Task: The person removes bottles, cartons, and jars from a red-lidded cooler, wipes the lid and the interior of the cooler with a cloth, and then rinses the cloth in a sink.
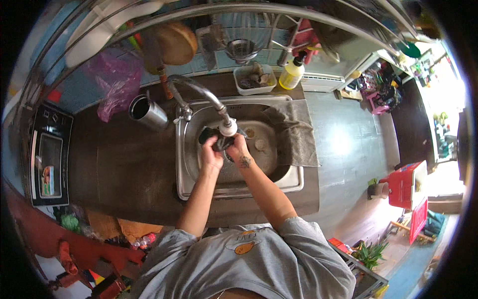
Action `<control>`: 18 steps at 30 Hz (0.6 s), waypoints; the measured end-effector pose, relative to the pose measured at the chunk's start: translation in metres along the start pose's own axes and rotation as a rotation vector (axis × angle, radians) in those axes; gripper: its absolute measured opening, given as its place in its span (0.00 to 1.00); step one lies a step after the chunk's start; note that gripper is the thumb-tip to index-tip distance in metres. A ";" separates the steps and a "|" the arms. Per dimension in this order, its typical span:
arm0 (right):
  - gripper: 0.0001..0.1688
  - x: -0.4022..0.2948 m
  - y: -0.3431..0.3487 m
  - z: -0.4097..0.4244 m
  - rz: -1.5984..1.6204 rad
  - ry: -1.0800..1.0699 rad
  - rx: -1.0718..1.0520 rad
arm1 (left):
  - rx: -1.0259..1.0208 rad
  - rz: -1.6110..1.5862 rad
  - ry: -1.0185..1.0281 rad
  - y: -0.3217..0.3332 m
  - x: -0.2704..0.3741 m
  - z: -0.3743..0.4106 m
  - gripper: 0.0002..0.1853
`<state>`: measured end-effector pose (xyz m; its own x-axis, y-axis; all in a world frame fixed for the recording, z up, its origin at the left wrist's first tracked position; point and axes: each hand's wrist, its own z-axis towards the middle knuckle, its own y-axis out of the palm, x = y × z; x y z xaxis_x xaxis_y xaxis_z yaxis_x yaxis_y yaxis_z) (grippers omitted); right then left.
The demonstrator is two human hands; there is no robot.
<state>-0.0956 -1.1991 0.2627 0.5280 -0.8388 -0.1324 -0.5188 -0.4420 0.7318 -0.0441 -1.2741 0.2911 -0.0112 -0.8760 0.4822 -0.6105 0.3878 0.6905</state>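
Over the stainless steel sink [180, 164], both hands hold a dark, soft-looking item [225, 144] just below the faucet. My left hand [212, 154] grips its near left side, the thumb on top. On the other side, my right hand [238, 148] has its fingers closed around the right part. The curved chrome faucet [203, 91] ends in a white spout head [228, 128] that partly hides the item. Whether water is running cannot be made out. A grey cloth [300, 138] drapes over the sink's right rim.
A metal canister [149, 114] stands on the dark counter [119, 160] left of the faucet. Behind the sink are a plastic tub [255, 89] with contents and a yellow pump bottle [292, 74]. A metal rack rail [239, 8] crosses overhead. A black microwave [52, 157] sits far left.
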 end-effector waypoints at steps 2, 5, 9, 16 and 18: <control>0.15 0.013 0.019 -0.022 0.006 -0.067 -0.015 | 0.103 -0.003 0.053 -0.021 0.015 0.035 0.10; 0.22 0.039 0.017 -0.041 -0.315 -0.326 -0.110 | -0.192 0.122 -0.072 -0.050 0.024 0.075 0.12; 0.19 0.037 -0.010 -0.025 -0.947 -0.506 -0.150 | -0.211 0.320 -0.064 -0.034 -0.001 0.059 0.12; 0.20 -0.002 0.007 -0.008 -0.447 -0.132 -0.145 | 0.049 0.533 -0.026 -0.020 -0.021 0.031 0.19; 0.19 0.021 0.005 -0.036 -0.693 -0.192 -0.166 | -0.048 0.495 -0.089 -0.043 -0.007 0.051 0.20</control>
<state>-0.0631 -1.2073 0.2879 0.5626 -0.4318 -0.7050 0.0079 -0.8499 0.5269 -0.0579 -1.2994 0.2308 -0.3589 -0.6041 0.7115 -0.4779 0.7737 0.4159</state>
